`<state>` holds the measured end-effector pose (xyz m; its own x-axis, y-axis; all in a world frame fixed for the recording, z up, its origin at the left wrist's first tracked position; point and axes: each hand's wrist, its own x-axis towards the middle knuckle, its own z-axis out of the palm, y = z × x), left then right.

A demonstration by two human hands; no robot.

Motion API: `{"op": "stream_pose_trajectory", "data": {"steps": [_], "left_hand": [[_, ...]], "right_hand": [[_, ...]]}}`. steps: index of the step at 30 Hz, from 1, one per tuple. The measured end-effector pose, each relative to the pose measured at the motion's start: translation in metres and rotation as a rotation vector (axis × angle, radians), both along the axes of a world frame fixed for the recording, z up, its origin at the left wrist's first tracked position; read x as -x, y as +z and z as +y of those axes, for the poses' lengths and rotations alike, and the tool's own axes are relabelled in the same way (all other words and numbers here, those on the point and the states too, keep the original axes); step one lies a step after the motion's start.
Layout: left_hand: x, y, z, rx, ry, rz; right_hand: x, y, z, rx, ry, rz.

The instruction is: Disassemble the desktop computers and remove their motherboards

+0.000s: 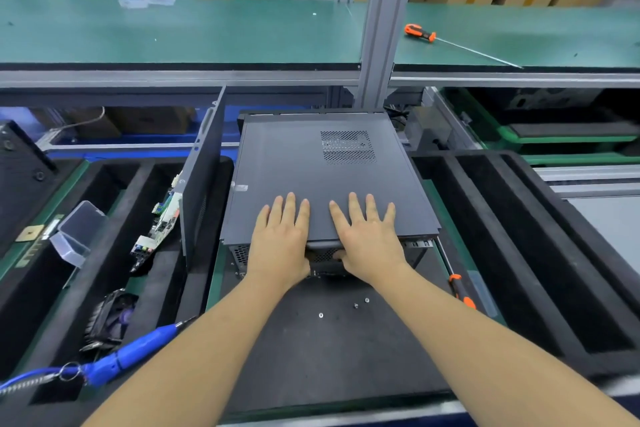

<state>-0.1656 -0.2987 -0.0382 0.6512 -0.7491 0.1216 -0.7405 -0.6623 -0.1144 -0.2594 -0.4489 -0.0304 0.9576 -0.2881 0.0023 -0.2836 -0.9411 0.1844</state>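
A dark grey desktop computer case (311, 163) lies flat on the black mat (329, 350) in front of me, its side cover on top with a perforated vent (348, 146). My left hand (282, 236) and my right hand (367, 236) lie side by side on the near part of the cover, fingers straight and spread, thumbs hooked down over the cover's near edge at the case's rear panel. Three loose screws (356, 305) lie on the mat just behind my wrists. A removed motherboard (159, 222) stands on edge in a foam slot to the left.
A removed grey side panel (202, 177) stands upright left of the case. A blue electric screwdriver (138, 350) lies at lower left, near a clear plastic box (78, 232). An orange-handled screwdriver (460, 291) lies right of the case, another (420, 32) on the green shelf. Black foam trays flank both sides.
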Motion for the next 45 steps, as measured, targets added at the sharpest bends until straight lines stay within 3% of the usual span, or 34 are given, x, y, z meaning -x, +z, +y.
{"op": "stream_pose_trajectory", "data": {"steps": [10,13,20,26,28,30,32,33,35,37,41,45], "left_hand": [[-0.006,0.010,0.004,-0.024,-0.025,0.024],[-0.008,0.032,0.010,0.113,-0.164,-0.050],[-0.032,0.109,-0.004,0.362,-0.341,-0.326],[-0.044,0.169,-0.027,0.643,-0.163,-0.588],[-0.043,0.194,-0.042,0.809,0.038,-0.464],[-0.044,0.223,-0.060,1.145,0.167,-0.193],[-0.045,0.252,-0.076,1.531,0.111,0.347],[-0.042,0.263,-0.088,1.628,0.028,0.651],[-0.026,0.279,-0.112,1.566,-0.091,1.062],[-0.002,0.294,-0.136,1.446,-0.162,1.303],[0.042,0.313,-0.183,1.354,-0.298,1.542],[0.090,0.296,-0.237,1.123,-0.329,1.688]], "right_hand": [[-0.001,0.013,-0.003,-0.011,0.011,0.042],[0.003,0.023,-0.003,0.017,0.033,0.061],[-0.017,0.101,-0.006,0.075,0.144,-0.452],[-0.038,0.182,-0.032,0.134,-0.025,-0.501],[-0.041,0.205,-0.024,0.126,-0.068,-0.575],[-0.044,0.232,-0.015,0.096,-0.128,-0.667],[-0.040,0.261,-0.011,0.067,-0.200,-0.772],[-0.035,0.275,-0.011,0.066,-0.232,-0.809],[-0.020,0.300,-0.014,0.108,-0.280,-0.857],[-0.002,0.319,-0.021,0.174,-0.321,-0.896],[0.040,0.338,-0.053,0.277,-0.475,-0.917],[0.085,0.328,-0.109,0.255,-0.646,-0.851]]}}
